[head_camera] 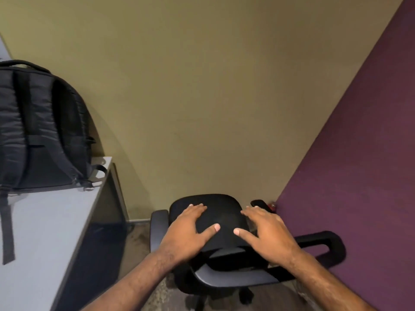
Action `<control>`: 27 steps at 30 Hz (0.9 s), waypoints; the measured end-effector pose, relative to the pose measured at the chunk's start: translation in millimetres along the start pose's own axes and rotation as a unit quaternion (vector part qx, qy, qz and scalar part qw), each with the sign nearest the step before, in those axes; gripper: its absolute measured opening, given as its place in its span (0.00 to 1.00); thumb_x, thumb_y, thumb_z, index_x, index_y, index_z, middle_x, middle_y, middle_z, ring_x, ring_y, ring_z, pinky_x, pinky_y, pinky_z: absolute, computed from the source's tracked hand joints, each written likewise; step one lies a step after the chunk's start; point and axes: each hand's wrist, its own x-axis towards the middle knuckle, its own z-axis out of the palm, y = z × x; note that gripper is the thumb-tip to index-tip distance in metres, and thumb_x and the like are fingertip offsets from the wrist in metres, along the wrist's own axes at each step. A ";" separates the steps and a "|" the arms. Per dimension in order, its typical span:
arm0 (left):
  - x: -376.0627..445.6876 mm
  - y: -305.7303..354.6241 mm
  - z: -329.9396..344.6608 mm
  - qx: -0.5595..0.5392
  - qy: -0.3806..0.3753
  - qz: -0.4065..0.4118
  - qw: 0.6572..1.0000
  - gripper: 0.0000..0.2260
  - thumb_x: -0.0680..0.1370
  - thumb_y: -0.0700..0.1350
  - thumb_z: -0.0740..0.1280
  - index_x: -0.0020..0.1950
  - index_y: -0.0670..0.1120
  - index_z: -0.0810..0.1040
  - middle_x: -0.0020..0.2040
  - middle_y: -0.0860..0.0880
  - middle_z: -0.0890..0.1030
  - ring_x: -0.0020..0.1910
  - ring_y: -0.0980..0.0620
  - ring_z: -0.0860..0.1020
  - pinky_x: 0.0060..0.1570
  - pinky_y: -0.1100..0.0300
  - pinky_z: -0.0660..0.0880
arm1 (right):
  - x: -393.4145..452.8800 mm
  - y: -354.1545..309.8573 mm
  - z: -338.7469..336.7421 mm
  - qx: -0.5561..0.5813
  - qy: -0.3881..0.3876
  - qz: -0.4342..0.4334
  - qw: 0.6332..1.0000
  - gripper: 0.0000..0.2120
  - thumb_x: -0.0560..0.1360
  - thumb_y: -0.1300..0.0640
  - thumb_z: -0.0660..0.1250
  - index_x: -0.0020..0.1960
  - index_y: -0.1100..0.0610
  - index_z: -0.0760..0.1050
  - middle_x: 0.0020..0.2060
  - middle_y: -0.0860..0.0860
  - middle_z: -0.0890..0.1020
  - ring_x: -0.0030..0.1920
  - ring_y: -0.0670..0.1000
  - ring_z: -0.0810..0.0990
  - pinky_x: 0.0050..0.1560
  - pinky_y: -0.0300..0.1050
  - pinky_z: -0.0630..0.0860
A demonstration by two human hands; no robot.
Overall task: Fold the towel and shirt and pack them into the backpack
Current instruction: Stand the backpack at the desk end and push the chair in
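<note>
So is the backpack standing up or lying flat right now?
Upright. The backpack stands on its base on the grey table, strap side facing the camera, top handle uppermost. Whether it is zipped cannot be told.

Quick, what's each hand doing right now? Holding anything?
Left hand: open, fingers spread flat on the black chair, holding nothing.
Right hand: open, fingers spread over the chair, holding nothing.

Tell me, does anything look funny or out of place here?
Nothing is spilled or broken. One oddity: both hands, left and right, rest on the black office chair, while no towel or shirt shows. The black fabric backpack stands upright on the grey table.
</note>
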 end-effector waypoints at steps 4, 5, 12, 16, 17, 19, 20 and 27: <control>-22.8 34.1 43.2 0.053 -0.035 0.001 0.998 0.33 0.76 0.67 0.63 0.77 0.53 0.64 0.77 0.58 0.64 0.78 0.60 0.53 0.76 0.58 0.56 | -26.1 54.1 -18.0 -0.031 0.004 0.008 0.999 0.36 0.72 0.28 0.55 0.73 0.47 0.68 0.72 0.44 0.71 0.74 0.46 0.64 0.71 0.47 0.60; -28.2 39.5 50.0 0.066 -0.039 0.000 0.997 0.33 0.76 0.67 0.63 0.77 0.53 0.64 0.77 0.58 0.64 0.78 0.59 0.53 0.76 0.58 0.56 | -32.2 68.6 -21.3 -0.038 -0.006 0.014 0.999 0.35 0.73 0.28 0.57 0.72 0.47 0.68 0.71 0.44 0.71 0.74 0.46 0.64 0.71 0.48 0.60; -56.3 60.0 75.5 0.247 -0.006 0.031 0.968 0.26 0.78 0.62 0.54 0.71 0.54 0.72 0.67 0.56 0.77 0.68 0.56 0.72 0.68 0.58 0.66 | -69.7 143.3 -1.7 -0.082 -0.002 0.105 0.991 0.59 0.58 0.19 0.24 0.73 0.45 0.67 0.73 0.44 0.70 0.76 0.47 0.61 0.75 0.53 0.53; -57.5 62.5 74.5 0.274 0.001 0.010 0.962 0.26 0.74 0.60 0.52 0.67 0.54 0.75 0.61 0.56 0.81 0.59 0.54 0.78 0.59 0.56 0.73 | -73.9 137.5 12.6 -0.089 0.006 0.100 0.991 0.44 0.71 0.25 0.36 0.73 0.47 0.67 0.72 0.45 0.70 0.76 0.49 0.60 0.77 0.55 0.50; -58.7 61.3 72.4 0.278 -0.002 0.004 0.961 0.26 0.73 0.59 0.52 0.67 0.54 0.76 0.61 0.55 0.81 0.58 0.54 0.78 0.59 0.56 0.74 | -74.5 134.1 12.6 -0.086 0.000 0.100 0.991 0.36 0.76 0.29 0.43 0.73 0.48 0.67 0.72 0.46 0.71 0.75 0.50 0.61 0.77 0.56 0.50; -62.0 56.1 66.9 0.284 -0.005 -0.004 0.959 0.25 0.74 0.58 0.52 0.65 0.55 0.77 0.60 0.54 0.82 0.58 0.53 0.79 0.58 0.56 0.75 | -78.3 125.4 13.5 -0.076 -0.006 0.096 0.992 0.28 0.79 0.37 0.50 0.73 0.50 0.68 0.70 0.47 0.72 0.74 0.50 0.63 0.77 0.57 0.50; -64.5 53.4 64.5 0.289 -0.007 -0.005 0.957 0.24 0.74 0.58 0.52 0.65 0.54 0.77 0.60 0.54 0.82 0.57 0.53 0.79 0.58 0.56 0.75 | -81.8 120.3 14.5 -0.073 -0.009 0.097 0.993 0.27 0.79 0.39 0.51 0.72 0.50 0.68 0.69 0.47 0.73 0.72 0.51 0.64 0.76 0.57 0.50; -79.6 41.4 53.0 0.292 0.001 -0.035 0.956 0.20 0.76 0.56 0.55 0.62 0.55 0.79 0.58 0.53 0.83 0.54 0.52 0.80 0.54 0.58 0.76 | -96.5 82.8 25.8 -0.054 -0.025 0.084 0.995 0.24 0.77 0.46 0.50 0.69 0.52 0.71 0.66 0.50 0.75 0.68 0.54 0.68 0.76 0.58 0.52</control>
